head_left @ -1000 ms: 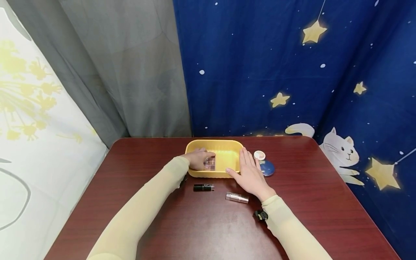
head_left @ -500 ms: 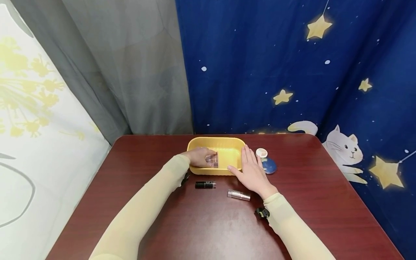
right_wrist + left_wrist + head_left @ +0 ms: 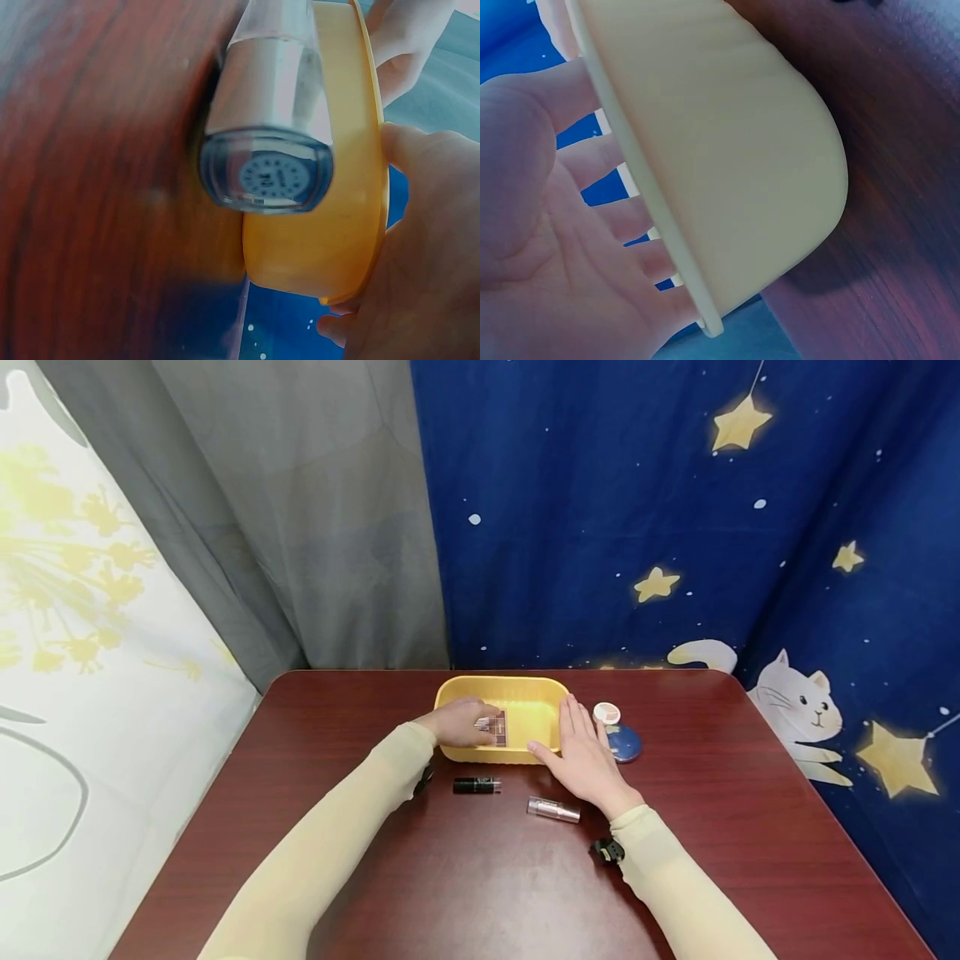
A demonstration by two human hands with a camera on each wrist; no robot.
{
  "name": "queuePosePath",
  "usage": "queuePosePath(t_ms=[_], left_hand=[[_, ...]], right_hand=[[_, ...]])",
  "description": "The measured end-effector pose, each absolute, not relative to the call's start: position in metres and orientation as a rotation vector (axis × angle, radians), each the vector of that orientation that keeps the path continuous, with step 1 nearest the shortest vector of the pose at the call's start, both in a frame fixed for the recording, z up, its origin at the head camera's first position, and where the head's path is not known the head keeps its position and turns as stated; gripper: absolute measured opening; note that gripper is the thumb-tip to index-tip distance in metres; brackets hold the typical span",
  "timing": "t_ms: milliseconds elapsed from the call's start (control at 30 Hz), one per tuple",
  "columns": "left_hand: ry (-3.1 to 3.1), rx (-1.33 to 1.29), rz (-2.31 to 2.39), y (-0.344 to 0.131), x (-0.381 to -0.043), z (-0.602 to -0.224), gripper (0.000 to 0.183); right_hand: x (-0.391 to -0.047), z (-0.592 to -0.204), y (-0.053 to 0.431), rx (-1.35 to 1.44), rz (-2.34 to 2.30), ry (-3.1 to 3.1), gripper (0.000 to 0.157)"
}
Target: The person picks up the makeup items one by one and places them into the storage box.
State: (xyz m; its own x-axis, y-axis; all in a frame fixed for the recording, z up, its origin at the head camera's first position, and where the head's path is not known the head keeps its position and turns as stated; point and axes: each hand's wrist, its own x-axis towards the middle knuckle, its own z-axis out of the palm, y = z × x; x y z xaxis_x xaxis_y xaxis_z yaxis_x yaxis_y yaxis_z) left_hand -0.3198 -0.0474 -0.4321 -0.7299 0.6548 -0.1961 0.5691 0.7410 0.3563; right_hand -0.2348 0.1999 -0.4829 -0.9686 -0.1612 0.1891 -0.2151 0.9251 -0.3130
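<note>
My left hand (image 3: 452, 724) reaches over the left end of a yellow plastic basket (image 3: 487, 757), thumb and fingers spread over an eyeshadow palette (image 3: 502, 727). The palette lies flat on the basket floor, its left part hidden under the hand. In the left wrist view the fingers pass behind the basket's rim (image 3: 637, 165), their tips hidden. My right hand (image 3: 588, 770) rests along the basket's right end with straight fingers, thumb at the front rim. Below it lies a silver tube with a clear end (image 3: 553, 810), seen large in the right wrist view.
A black lipstick tube (image 3: 476, 785) lies in front of the basket. Right of the basket are a round blue compact (image 3: 625, 744) and a small round white pot (image 3: 606, 713) with pinkish sections. The dark red table (image 3: 450, 877) ends behind at a curtain (image 3: 540, 568).
The head view has shifted slightly. The left hand has eased a little to the left, with more of the palette showing between thumb and fingers. The right hand has stayed at the basket's end.
</note>
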Motion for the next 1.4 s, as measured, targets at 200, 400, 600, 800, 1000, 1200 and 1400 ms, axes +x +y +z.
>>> queuePosePath(t_ms=[200, 400, 600, 800, 1000, 1200, 1400], left_hand=[[2.699, 0.981, 0.466, -0.052, -0.309, -0.43, 0.051], [2.78, 1.058, 0.525, -0.06, -0.291, -0.429, 0.048], [2.909, 1.098, 0.557, -0.069, -0.274, -0.433, 0.046], [3.055, 1.405, 0.584, -0.079, -0.261, -0.438, 0.041], [3.094, 1.675, 0.601, -0.084, -0.249, -0.442, 0.042], [3.098, 1.8, 0.524, -0.086, -0.235, -0.444, 0.034], [3.055, 1.817, 0.262, -0.086, -0.224, -0.456, 0.031]], right_hand=[[-0.236, -0.484, 0.2, 0.287, 0.499, -2.926, 0.104], [-0.234, -0.484, 0.2, 0.282, 0.503, -2.926, 0.104], [-0.234, -0.484, 0.2, 0.291, 0.497, -2.916, 0.105], [-0.234, -0.483, 0.199, 0.282, 0.494, -2.921, 0.105], [-0.233, -0.484, 0.198, 0.286, 0.5, -2.917, 0.105], [-0.233, -0.483, 0.198, 0.289, 0.496, -2.916, 0.105], [-0.234, -0.483, 0.198, 0.286, 0.499, -2.916, 0.105]])
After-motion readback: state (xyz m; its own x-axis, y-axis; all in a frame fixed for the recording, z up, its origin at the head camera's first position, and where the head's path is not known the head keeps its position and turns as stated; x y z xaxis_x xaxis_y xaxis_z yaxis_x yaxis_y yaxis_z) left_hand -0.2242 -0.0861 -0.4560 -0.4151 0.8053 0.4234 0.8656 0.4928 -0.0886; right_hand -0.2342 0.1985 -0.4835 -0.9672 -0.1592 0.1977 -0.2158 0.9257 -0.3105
